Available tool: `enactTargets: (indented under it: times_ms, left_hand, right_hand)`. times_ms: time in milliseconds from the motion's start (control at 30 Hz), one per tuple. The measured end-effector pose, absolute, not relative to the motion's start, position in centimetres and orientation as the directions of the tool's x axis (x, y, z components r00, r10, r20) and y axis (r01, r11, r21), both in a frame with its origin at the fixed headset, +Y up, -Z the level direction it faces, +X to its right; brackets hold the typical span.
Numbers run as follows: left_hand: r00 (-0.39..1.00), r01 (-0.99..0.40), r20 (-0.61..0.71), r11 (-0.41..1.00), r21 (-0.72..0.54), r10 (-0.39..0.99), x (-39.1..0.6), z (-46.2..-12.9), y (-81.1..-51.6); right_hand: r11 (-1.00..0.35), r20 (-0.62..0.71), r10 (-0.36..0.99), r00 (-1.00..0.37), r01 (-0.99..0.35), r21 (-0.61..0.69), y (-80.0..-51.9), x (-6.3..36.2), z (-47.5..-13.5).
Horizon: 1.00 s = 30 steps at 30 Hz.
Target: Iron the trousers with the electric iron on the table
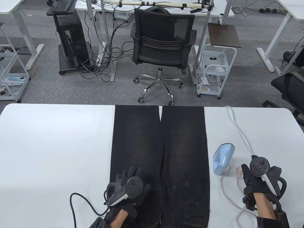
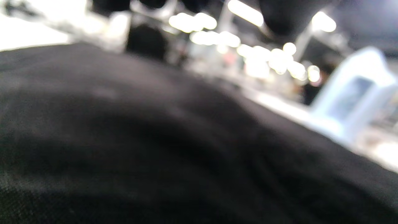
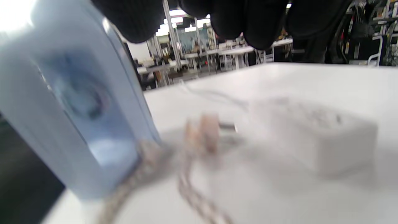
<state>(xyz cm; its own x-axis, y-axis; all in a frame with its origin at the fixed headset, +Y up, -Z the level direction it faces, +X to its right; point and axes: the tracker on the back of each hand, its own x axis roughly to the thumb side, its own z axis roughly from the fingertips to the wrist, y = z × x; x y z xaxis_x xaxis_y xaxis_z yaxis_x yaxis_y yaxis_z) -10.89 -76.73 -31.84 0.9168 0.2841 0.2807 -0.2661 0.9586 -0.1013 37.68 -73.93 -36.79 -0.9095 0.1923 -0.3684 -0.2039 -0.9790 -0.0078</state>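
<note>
Black trousers (image 1: 159, 152) lie flat down the middle of the white table (image 1: 57, 147), legs pointing to the far edge. My left hand (image 1: 133, 175) rests flat on the left leg near the front edge, fingers spread. The left wrist view is filled with the dark fabric (image 2: 155, 140). A light blue iron (image 1: 223, 158) stands on the table just right of the trousers. My right hand (image 1: 245, 172) is right of the iron, over the table, and holds nothing. In the right wrist view its fingers (image 3: 248, 18) hang above the iron (image 3: 77, 109) and its plug (image 3: 205, 130).
A braided cord (image 1: 228, 192) runs from the iron toward the front edge. A white socket block (image 3: 311, 137) lies by the plug, with a white cable (image 1: 239, 128) running to the far edge. An office chair (image 1: 163, 45) stands beyond the table.
</note>
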Motion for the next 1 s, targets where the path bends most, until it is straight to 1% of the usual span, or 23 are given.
enactTargets:
  times_ms: [100, 333, 467, 500, 567, 600, 700, 800, 867, 933, 1000]
  left_hand:
    - [0.916, -0.258, 0.286, 0.960, -0.112, 0.280, -10.7, -31.9, -76.9]
    - [0.917, -0.256, 0.279, 0.958, -0.132, 0.283, -10.7, -31.9, -77.1]
    - [0.919, -0.260, 0.270, 0.957, -0.131, 0.287, -10.9, -31.9, -77.1]
    - [0.920, -0.261, 0.267, 0.957, -0.131, 0.287, -10.9, -31.9, -77.1]
    - [0.920, -0.262, 0.264, 0.956, -0.136, 0.290, -11.0, -31.9, -77.1]
    - [0.920, -0.263, 0.262, 0.955, -0.138, 0.291, -11.0, -31.9, -77.1]
    - [0.919, -0.268, 0.261, 0.953, -0.140, 0.296, -11.0, -32.0, -77.1]
    - [0.919, -0.264, 0.264, 0.954, -0.139, 0.293, -11.0, -32.0, -77.1]
    - [0.918, -0.265, 0.266, 0.954, -0.143, 0.295, -11.0, -32.0, -77.1]
    - [0.917, -0.268, 0.266, 0.953, -0.141, 0.297, -11.0, -32.0, -77.1]
    - [0.916, -0.272, 0.267, 0.953, -0.137, 0.299, -10.9, -31.9, -77.0]
  right_hand:
    - [-0.989, -0.363, 0.121, -0.924, -0.145, 0.041, -76.1, 37.1, -37.9]
    - [-0.989, -0.389, -0.048, -0.920, -0.011, 0.146, -79.2, 35.7, -40.6]
    - [-0.978, -0.422, -0.178, -0.889, 0.111, 0.178, -79.8, 35.2, -41.2]
    - [-0.982, -0.426, -0.156, -0.891, 0.094, 0.164, -79.8, 35.3, -41.4]
    - [-0.979, -0.417, -0.172, -0.892, 0.110, 0.169, -79.3, 35.6, -41.5]
    - [-0.981, -0.417, -0.159, -0.895, 0.096, 0.168, -79.2, 35.8, -41.4]
    - [-0.989, -0.434, -0.033, -0.900, -0.032, 0.142, -78.1, 36.9, -40.7]
    - [-0.983, -0.455, 0.004, -0.891, -0.086, 0.160, -76.5, 38.3, -40.0]
    - [-0.974, -0.455, 0.041, -0.890, -0.138, 0.181, -75.0, 39.4, -39.5]
    - [-0.964, -0.487, 0.162, -0.858, -0.243, 0.107, -72.6, 41.0, -38.6]
    - [-0.950, -0.513, 0.246, -0.823, -0.309, 0.041, -70.2, 42.8, -37.9]
